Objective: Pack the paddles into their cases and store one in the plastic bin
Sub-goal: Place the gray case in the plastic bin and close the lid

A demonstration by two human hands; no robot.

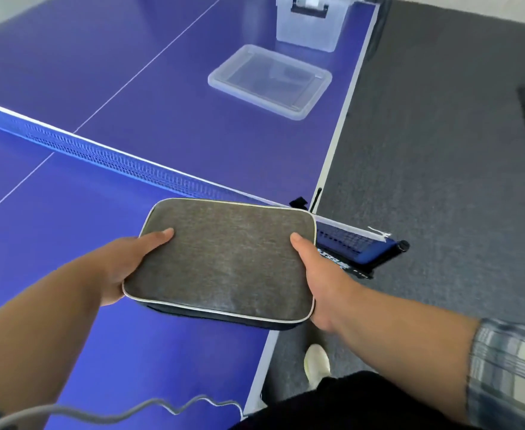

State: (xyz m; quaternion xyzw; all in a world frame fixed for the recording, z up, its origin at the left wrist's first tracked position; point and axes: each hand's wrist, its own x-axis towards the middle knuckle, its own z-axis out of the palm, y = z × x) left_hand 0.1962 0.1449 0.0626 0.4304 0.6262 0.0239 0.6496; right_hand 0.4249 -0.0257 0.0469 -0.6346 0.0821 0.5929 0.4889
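A grey fabric paddle case (224,259) with pale piping is held flat above the near right edge of the blue table. My left hand (130,265) grips its left side, thumb on top. My right hand (320,280) grips its right side, thumb on top. The case looks closed; no paddle is visible. Past the net, a clear plastic bin (309,29) with a black latch stands near the table's far right edge. Its clear lid (270,80) lies flat on the table in front of it.
The table tennis table (192,135) has a blue net (115,158) across it, with the net clamp (363,246) sticking out at the right edge. Grey carpet (441,150) lies to the right. A grey cord (130,411) trails across the near table corner.
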